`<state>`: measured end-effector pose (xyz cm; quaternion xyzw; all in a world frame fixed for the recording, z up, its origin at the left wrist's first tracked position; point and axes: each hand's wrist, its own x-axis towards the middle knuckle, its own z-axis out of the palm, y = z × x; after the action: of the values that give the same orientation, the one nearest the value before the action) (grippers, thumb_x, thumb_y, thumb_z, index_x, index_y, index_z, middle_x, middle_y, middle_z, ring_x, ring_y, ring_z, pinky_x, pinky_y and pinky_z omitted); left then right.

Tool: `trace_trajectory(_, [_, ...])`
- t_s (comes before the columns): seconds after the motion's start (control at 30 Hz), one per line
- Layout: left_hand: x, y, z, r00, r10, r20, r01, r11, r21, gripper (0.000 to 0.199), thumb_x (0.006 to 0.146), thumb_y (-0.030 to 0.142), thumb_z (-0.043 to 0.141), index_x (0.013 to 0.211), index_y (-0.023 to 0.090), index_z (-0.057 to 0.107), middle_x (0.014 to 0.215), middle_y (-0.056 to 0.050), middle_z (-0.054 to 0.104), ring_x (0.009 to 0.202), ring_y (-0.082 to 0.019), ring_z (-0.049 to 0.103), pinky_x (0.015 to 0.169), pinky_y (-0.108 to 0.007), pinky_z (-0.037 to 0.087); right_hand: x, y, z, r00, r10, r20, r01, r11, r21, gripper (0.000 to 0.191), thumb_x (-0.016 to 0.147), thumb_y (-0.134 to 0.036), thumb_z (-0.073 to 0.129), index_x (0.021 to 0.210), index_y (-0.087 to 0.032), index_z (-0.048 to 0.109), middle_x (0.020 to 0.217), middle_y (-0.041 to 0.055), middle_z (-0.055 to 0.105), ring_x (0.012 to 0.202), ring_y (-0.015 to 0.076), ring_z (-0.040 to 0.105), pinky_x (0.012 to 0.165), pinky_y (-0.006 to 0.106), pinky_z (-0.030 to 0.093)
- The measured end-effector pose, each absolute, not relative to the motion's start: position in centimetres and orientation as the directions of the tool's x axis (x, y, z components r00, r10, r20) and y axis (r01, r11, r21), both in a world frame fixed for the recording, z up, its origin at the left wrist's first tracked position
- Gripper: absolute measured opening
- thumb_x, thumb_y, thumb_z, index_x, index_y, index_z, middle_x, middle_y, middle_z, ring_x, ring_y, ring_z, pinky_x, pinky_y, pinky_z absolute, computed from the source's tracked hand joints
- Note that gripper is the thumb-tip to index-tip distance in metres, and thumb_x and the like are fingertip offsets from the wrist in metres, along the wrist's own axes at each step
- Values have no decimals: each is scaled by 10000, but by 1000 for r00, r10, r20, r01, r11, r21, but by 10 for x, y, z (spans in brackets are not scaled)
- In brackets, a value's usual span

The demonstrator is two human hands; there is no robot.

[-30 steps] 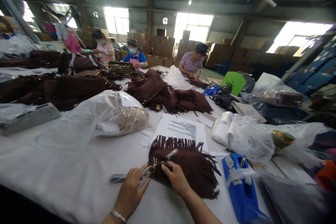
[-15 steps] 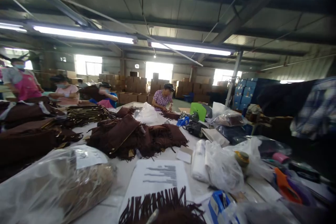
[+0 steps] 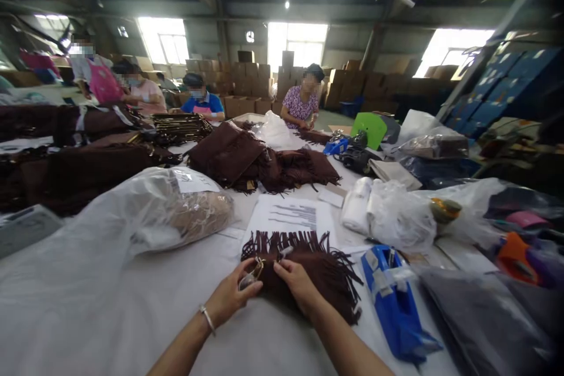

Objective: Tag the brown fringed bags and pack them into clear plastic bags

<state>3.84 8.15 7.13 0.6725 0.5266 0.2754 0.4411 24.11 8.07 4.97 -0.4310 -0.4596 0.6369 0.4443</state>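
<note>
A dark brown fringed suede-like piece (image 3: 308,273) lies on the white table in front of me, its strips spread at the far and right edges. My left hand (image 3: 231,294) is at its left edge, thumb and fingers closed around a gold-coloured metal clasp (image 3: 258,269) with something clear, like plastic, about it. Over the brown piece, my right hand (image 3: 299,285) pinches something small that I cannot make out. A small pale bit (image 3: 286,251) shows just above those fingertips. Beyond the fringe lies a printed sheet (image 3: 286,214).
A blue tape dispenser (image 3: 390,294) stands close on the right. A large clear plastic bag (image 3: 150,223) lies to the left. White rolls (image 3: 358,205) and plastic bags are at right, brown fringed pieces (image 3: 233,155) farther back. Several co-workers sit or stand beyond.
The view has tilted down, so things appear higher. Both my hands and more of the brown fringed piece now show; earlier only its far part was in view.
</note>
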Motion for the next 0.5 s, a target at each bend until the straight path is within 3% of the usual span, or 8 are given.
trace_trajectory(0.1, [39,76,76,254,966,-47,508,-92,856,514,729,360,631,1201,171,553,1156,-87,646,1035,-235,605,958,-343,436,241,81,52,-232,965,-122,-187,-167,-968,472,740,-558,624,919,-125,679,778,49,678,773,208,612,794,353,463])
trace_trajectory(0.23, [43,74,88,220,974,-54,555,-79,828,373,797,384,536,1116,207,615,1019,-34,699,909,-217,646,893,-329,473,243,81,53,-204,972,-119,-175,-156,-972,494,714,-599,623,854,-129,685,746,44,667,763,217,608,754,349,469])
trace_trajectory(0.4, [48,79,90,177,984,-1,598,-107,794,352,780,443,561,1055,241,646,1077,-13,687,1017,-228,616,944,-322,456,244,83,49,-176,979,-106,-131,-129,-983,515,707,-634,598,826,-141,685,746,48,668,779,230,603,741,342,470])
trace_trajectory(0.5, [47,89,80,219,975,16,636,-155,756,327,779,532,551,934,272,675,945,-19,715,906,-239,654,856,-337,519,246,90,43,-188,980,-64,-76,-80,-994,482,696,-629,611,774,-160,692,712,46,667,777,255,613,731,361,474])
